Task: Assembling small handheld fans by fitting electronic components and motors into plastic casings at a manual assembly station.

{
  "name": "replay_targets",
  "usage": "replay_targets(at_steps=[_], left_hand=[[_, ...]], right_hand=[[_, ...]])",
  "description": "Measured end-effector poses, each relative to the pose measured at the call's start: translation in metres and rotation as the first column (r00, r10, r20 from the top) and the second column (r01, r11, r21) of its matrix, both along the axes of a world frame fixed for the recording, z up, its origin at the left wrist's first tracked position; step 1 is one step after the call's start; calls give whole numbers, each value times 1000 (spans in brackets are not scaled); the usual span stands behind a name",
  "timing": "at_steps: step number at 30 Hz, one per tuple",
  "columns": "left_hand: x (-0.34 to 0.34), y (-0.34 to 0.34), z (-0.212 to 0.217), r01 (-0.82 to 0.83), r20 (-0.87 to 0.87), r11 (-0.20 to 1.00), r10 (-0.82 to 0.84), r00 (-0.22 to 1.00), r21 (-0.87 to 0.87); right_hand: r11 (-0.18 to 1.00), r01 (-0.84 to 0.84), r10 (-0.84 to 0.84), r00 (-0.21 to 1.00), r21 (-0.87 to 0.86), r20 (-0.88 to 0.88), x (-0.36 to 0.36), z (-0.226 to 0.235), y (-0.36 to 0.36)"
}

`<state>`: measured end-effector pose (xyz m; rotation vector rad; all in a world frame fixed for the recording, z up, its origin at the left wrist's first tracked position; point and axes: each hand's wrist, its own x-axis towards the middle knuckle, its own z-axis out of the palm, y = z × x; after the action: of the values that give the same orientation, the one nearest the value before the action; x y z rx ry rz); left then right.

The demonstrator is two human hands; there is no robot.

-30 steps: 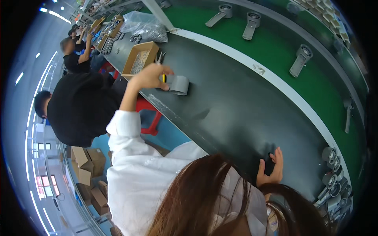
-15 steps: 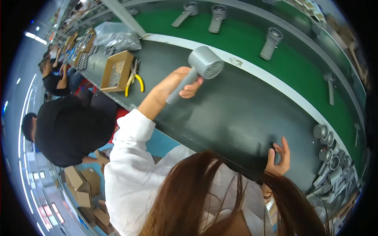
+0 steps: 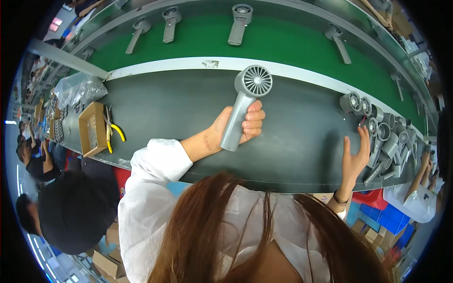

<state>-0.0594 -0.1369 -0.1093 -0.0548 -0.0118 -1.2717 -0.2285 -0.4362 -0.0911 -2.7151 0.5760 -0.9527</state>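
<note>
— What is that grey thing?
— A hand-held fan (image 3: 245, 101): round grilled head up, showing radial vanes, long straight handle slanting down-left.
— Lying down?
— No, gripped by its handle, raised over the dark worktop.

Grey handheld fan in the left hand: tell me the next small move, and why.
Probably set the grey fan down on the dark worktop. The left hand grips its handle above the surface, while the right hand is open beside the pile of fans.
</note>
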Motion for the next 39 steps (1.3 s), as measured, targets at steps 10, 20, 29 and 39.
replay_targets(at_steps=[10,20,29,39], left_hand=[[1,3,-29,9,123,980,-34,992,200],[-1,1,-18,-23,260,945,-67,963,327],[-13,-3,-12,-631,885,662,-458,84,403],[-31,-16,27,-677,551,718,-634,-542,162]], right_hand=[[978,-96,89,995,-183,-45,73,8,-46],[991,-98,81,981,-91,-178,86,-3,-54],[967,-229,247,954,115,-172,48,10,26],[691,-420,609,777,588,-160,21,33,1]])
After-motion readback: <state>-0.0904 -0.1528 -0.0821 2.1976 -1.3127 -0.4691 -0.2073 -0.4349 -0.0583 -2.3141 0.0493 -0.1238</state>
